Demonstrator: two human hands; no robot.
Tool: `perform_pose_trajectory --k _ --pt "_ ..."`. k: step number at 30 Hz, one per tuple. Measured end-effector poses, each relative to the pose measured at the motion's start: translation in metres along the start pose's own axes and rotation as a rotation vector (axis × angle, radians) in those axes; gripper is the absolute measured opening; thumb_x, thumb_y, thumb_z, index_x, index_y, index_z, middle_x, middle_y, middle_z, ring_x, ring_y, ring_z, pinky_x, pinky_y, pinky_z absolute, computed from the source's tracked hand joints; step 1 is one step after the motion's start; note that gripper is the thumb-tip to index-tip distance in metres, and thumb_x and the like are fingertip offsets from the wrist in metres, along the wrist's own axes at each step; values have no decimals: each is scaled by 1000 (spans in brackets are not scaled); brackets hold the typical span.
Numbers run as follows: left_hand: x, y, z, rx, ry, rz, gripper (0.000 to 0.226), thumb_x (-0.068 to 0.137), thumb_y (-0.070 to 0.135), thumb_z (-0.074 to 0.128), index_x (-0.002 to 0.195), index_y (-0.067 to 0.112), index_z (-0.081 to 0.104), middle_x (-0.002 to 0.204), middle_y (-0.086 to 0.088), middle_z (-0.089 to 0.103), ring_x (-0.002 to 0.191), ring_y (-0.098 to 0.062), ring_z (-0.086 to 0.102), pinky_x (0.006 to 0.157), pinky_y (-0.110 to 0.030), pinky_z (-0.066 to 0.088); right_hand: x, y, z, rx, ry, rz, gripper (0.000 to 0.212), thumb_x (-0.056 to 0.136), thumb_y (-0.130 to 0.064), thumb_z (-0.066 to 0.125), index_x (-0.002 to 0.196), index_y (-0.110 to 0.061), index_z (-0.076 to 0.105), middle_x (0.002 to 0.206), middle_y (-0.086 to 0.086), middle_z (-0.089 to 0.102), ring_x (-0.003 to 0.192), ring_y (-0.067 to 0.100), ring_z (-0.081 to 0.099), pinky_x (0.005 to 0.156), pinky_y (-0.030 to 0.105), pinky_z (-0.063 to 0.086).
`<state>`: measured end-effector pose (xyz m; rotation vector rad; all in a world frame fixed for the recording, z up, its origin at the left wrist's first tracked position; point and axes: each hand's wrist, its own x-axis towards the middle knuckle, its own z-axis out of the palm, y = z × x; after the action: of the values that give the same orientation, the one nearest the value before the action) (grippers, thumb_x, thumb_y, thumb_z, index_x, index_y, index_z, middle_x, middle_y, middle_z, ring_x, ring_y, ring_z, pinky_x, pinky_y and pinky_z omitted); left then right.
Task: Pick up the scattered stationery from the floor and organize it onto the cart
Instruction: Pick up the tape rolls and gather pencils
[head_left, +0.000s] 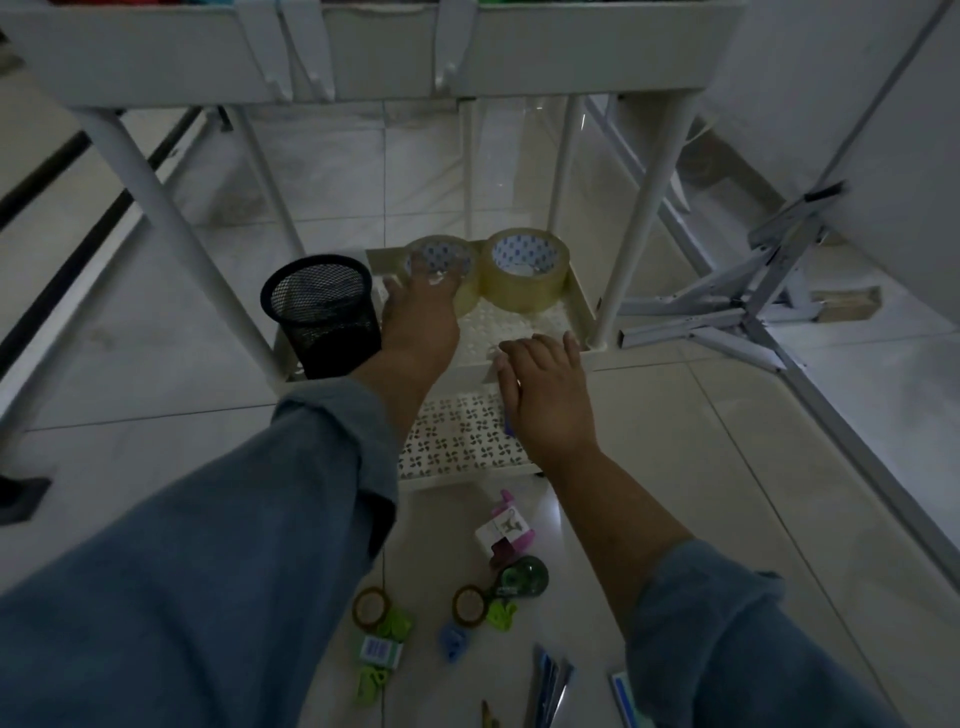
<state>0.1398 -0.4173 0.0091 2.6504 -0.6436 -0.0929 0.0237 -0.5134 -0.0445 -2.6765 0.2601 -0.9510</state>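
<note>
The white cart's (582, 312) middle shelf carries a black mesh pen cup (322, 312) and two rolls of clear tape. My left hand (421, 322) reaches in and grips the left roll (441, 252) from its near side. The right roll (524, 270) stands beside it, touching it. My right hand (545, 389) rests palm down on the shelf's front rim; a small purple bit (509, 428) peeks out beneath it. On the floor near me lie a pink-and-white dispenser (501, 535), a green correction tape (524, 574), two small tape rolls (371, 608), green clips (501, 616) and pens (550, 686).
The cart's top tier (363, 67) hangs over the shelf, its legs (171, 223) at the corners. A perforated bottom shelf (457, 441) lies under my wrists. A folded metal stand (753, 296) lies against the wall at right. A small box (379, 649) and a blue sharpener (456, 642) are on the tiles.
</note>
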Motion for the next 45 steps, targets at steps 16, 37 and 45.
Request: perform_pose_trajectory --k 16,37,45 --pt "-52 -50 -56 810 131 380 16 71 4 73 87 1 71 104 -19 64 117 -46 51 102 -61 33 -1 -3 -4 -48 -55 0 35 95 -24 35 101 -7 65 104 10 66 120 34 53 109 50 27" --pt "-205 4 126 236 115 714 40 86 18 56 124 9 57 143 -14 43 139 -34 29 113 -57 15 -260 2 -58 82 30 384 36 94 -25 39 114 -4 60 114 16 62 117 29 50 102 22 31" --pt "-348 2 196 471 -538 883 60 96 45 36 148 22 16 156 -1 17 143 -20 18 116 -39 14 -426 2 -115 -68 -71 929 44 89 -33 36 113 -4 59 119 16 55 111 34 53 95 35 43"
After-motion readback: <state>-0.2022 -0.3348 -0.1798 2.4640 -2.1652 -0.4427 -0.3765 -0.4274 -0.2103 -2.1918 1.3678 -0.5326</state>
